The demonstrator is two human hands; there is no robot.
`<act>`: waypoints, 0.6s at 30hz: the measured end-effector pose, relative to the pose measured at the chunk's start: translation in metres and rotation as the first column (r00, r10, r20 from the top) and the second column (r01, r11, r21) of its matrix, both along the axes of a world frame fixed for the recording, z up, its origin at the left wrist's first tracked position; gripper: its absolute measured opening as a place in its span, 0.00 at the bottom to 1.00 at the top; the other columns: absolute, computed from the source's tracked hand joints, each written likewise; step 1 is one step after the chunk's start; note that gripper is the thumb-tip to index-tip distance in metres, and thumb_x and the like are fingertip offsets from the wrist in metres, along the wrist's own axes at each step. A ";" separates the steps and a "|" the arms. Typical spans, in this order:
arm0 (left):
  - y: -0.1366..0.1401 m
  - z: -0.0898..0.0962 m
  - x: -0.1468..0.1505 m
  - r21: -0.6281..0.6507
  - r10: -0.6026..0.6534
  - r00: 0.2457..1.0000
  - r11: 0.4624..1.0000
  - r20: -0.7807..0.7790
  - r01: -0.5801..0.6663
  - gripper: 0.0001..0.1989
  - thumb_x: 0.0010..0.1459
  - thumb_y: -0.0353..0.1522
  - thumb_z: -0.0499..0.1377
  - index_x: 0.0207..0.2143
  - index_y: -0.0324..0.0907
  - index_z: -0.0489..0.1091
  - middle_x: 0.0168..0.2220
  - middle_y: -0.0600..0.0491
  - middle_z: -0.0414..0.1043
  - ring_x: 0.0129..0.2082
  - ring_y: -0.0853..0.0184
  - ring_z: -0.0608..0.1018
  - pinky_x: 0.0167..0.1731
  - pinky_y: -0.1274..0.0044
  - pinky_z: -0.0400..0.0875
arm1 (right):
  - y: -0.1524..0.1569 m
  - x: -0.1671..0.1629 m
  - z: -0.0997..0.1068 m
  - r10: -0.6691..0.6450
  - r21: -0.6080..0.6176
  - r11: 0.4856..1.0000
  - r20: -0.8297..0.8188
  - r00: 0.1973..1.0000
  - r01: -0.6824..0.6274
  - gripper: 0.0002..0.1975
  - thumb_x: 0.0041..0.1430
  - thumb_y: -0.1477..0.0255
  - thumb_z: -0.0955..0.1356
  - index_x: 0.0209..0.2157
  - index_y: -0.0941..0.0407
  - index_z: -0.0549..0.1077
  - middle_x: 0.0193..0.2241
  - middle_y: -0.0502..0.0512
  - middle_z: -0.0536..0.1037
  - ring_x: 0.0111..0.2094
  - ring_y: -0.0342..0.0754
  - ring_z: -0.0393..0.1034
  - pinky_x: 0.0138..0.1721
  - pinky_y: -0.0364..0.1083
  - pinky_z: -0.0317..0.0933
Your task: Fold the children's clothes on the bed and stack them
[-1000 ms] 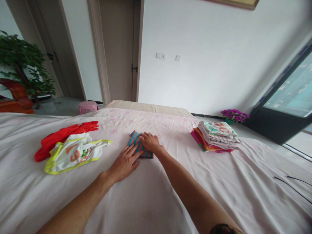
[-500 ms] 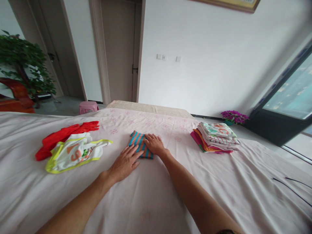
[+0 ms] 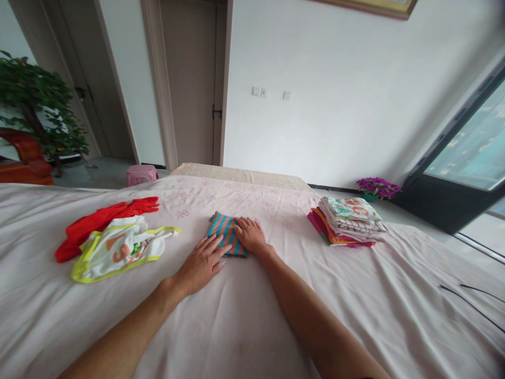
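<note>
Wrinkled sheet (image 3: 240,321), flat striped cloth (image 3: 223,225)

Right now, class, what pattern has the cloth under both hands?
Folded cloth: blue and orange stripes; head view.

Striped cloth (image 3: 223,225) pt. hidden, wall frame (image 3: 379,10) cut @ top
</note>
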State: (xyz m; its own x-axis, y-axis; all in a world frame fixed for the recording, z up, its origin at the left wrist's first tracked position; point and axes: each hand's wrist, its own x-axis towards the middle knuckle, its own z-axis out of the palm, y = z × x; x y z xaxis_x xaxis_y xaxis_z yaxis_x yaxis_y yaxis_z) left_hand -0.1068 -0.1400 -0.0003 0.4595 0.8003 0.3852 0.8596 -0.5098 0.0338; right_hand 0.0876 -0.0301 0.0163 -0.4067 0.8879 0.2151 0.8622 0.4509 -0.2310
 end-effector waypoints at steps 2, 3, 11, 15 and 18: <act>-0.001 0.001 0.000 -0.007 0.002 1.000 1.000 0.002 -0.002 0.25 0.63 0.34 0.55 0.63 0.49 0.61 0.65 0.44 0.60 0.64 0.55 0.63 0.62 0.58 0.59 | 0.000 0.000 -0.002 0.003 0.016 1.000 -0.009 1.000 -0.003 0.24 0.71 0.59 0.52 0.63 0.47 0.60 0.63 0.51 0.63 0.66 0.50 0.50 0.65 0.56 0.41; -0.001 0.001 0.000 -0.007 0.003 1.000 1.000 0.003 -0.003 0.25 0.63 0.34 0.55 0.63 0.50 0.61 0.65 0.44 0.60 0.64 0.55 0.63 0.62 0.58 0.58 | 0.000 0.000 -0.002 0.005 0.023 1.000 -0.013 1.000 -0.005 0.24 0.71 0.59 0.53 0.63 0.47 0.60 0.63 0.51 0.63 0.65 0.50 0.50 0.64 0.55 0.41; 0.000 -0.001 -0.001 0.038 -0.020 1.000 0.999 0.021 0.019 0.25 0.63 0.34 0.55 0.63 0.50 0.61 0.65 0.46 0.60 0.64 0.58 0.63 0.63 0.59 0.57 | 0.000 0.001 0.000 0.009 0.023 1.000 -0.022 1.000 -0.009 0.23 0.71 0.60 0.52 0.63 0.47 0.60 0.62 0.51 0.64 0.65 0.50 0.51 0.64 0.55 0.42; 0.000 -0.001 -0.001 0.032 -0.014 1.000 0.999 0.007 0.014 0.26 0.63 0.34 0.55 0.63 0.49 0.60 0.65 0.46 0.60 0.64 0.58 0.63 0.63 0.60 0.57 | -0.001 0.001 0.001 0.008 0.017 1.000 -0.026 1.000 -0.008 0.23 0.71 0.59 0.52 0.63 0.46 0.61 0.62 0.51 0.64 0.65 0.49 0.51 0.64 0.54 0.41; 0.000 0.000 -0.001 0.034 -0.016 1.000 0.999 0.004 0.016 0.26 0.63 0.35 0.54 0.63 0.50 0.60 0.64 0.46 0.61 0.64 0.58 0.64 0.63 0.59 0.57 | 0.000 0.002 0.000 0.007 0.014 1.000 -0.023 1.000 -0.007 0.23 0.71 0.59 0.53 0.63 0.46 0.60 0.63 0.50 0.64 0.65 0.49 0.50 0.65 0.54 0.41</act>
